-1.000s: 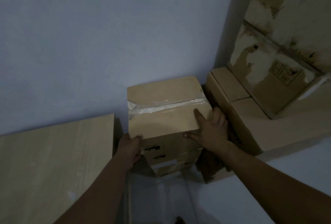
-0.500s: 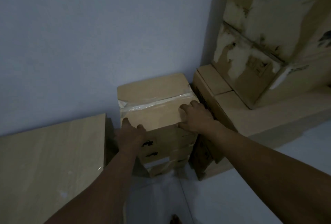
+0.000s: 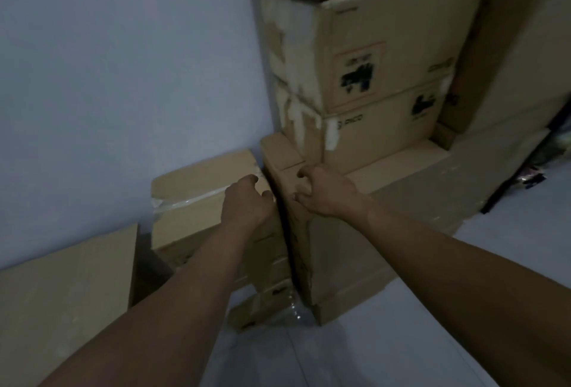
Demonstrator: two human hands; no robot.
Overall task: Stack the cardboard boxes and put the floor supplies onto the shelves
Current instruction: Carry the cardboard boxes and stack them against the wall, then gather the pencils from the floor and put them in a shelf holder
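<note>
1. Taped box [image 3: 197,201] and its neighbours all stand on a pale, smooth floor [image 3: 401,349] that fills the near ground of a dim room.
2. At near left a light wooden panel [image 3: 61,309] sits low, with a dark gap between it and the pile of boxes.
3. Two bare forearms reach in from the near edge toward the corner.
4. The taped box sits in the middle, upright, on top of smaller printed boxes [image 3: 272,294]. Its top face is level, and a strip of clear tape crosses it from left to right. From here I cannot tell which way its long axis runs.
5. The left hand [image 3: 247,204] lies at the right edge of that top. Its fingers curl over the edge into the narrow gap beside it and grip the box.
6. The right hand [image 3: 327,192] grips the near left top corner of a low wide box [image 3: 386,247], with its fingers hooked over the edge.
7. That low wide box lies flat just beside the taped box, with its short end facing it. Its long axis runs off to the right.
8. On its far part stands a tall stack of cartons [image 3: 386,77]. They have torn pale patches on their left faces and blurred black prints on the front.
9. A bare bluish wall [image 3: 123,62] closes the far left.
</note>
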